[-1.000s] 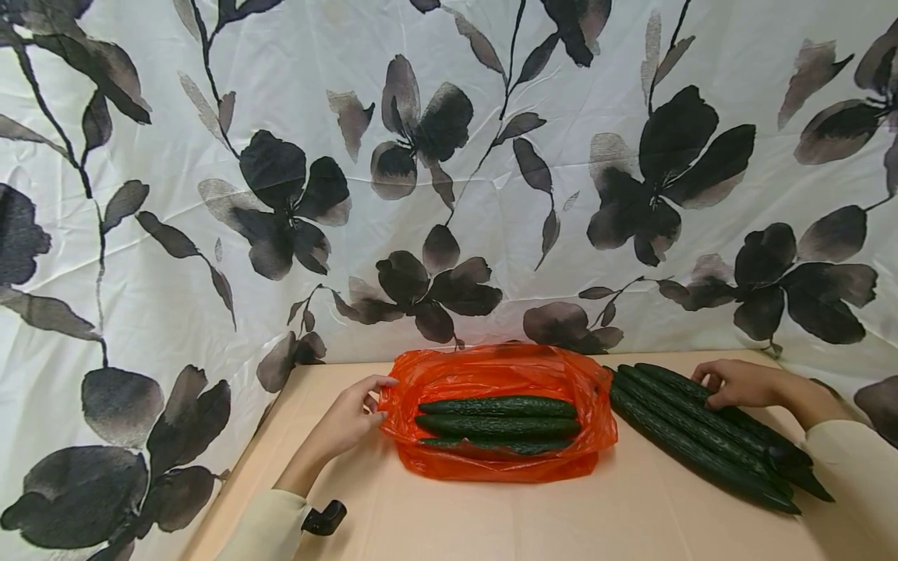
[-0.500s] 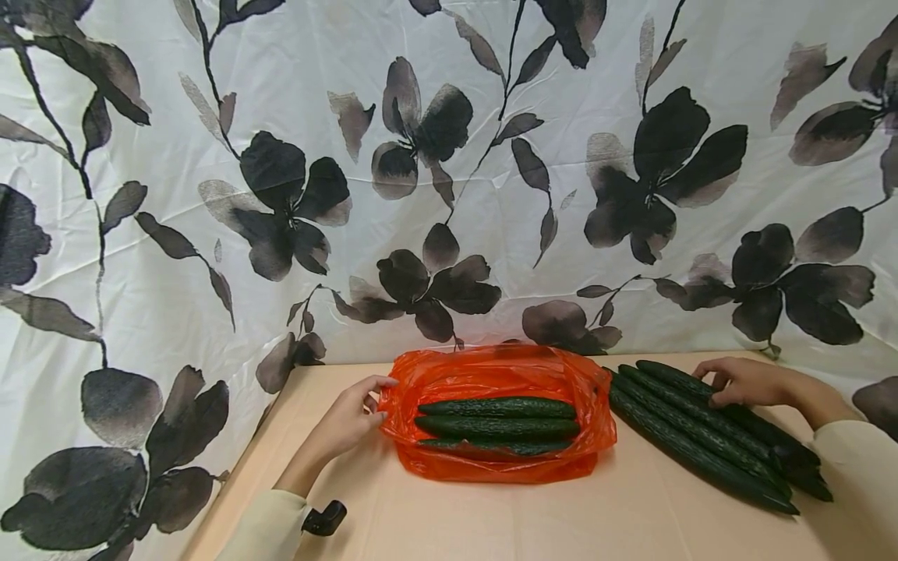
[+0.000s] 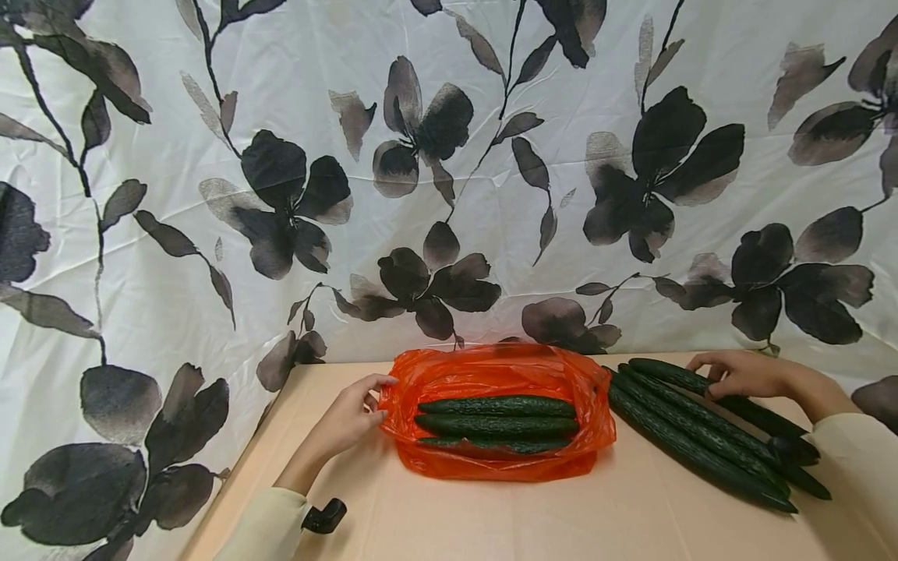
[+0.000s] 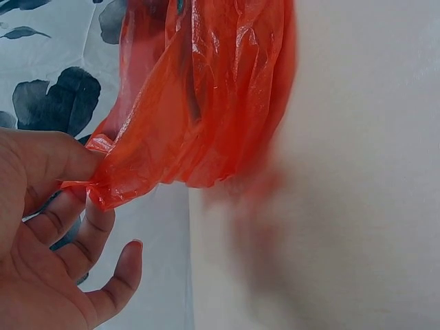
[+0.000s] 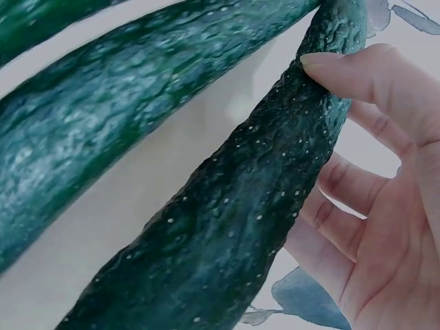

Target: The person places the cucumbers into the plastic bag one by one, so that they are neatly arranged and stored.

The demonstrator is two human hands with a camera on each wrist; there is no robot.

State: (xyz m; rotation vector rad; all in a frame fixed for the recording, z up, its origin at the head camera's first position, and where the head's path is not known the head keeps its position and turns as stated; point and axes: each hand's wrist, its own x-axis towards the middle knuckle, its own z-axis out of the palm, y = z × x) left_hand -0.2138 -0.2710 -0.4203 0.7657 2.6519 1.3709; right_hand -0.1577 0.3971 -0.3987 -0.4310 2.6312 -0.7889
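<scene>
An orange plastic bag (image 3: 500, 460) lies open on the beige table (image 3: 491, 522) with three dark green cucumbers (image 3: 498, 425) inside. My left hand (image 3: 351, 417) pinches the bag's left edge (image 4: 103, 185) between thumb and forefinger. To the right lie three long cucumbers (image 3: 691, 444). My right hand (image 3: 737, 375) grips the farthest cucumber (image 3: 669, 374) near its middle; in the right wrist view the thumb and fingers (image 5: 357, 75) curl round that cucumber (image 5: 234, 234), lifted off the other two.
A white cloth with dark leaf and flower print (image 3: 449, 171) hangs close behind the table. The table's left edge (image 3: 245, 460) runs near my left arm. A black clip (image 3: 324, 517) sits at my left sleeve.
My right hand has closed round the farthest cucumber and drawn it back, away from the other two. The left hand and bag have stayed put.
</scene>
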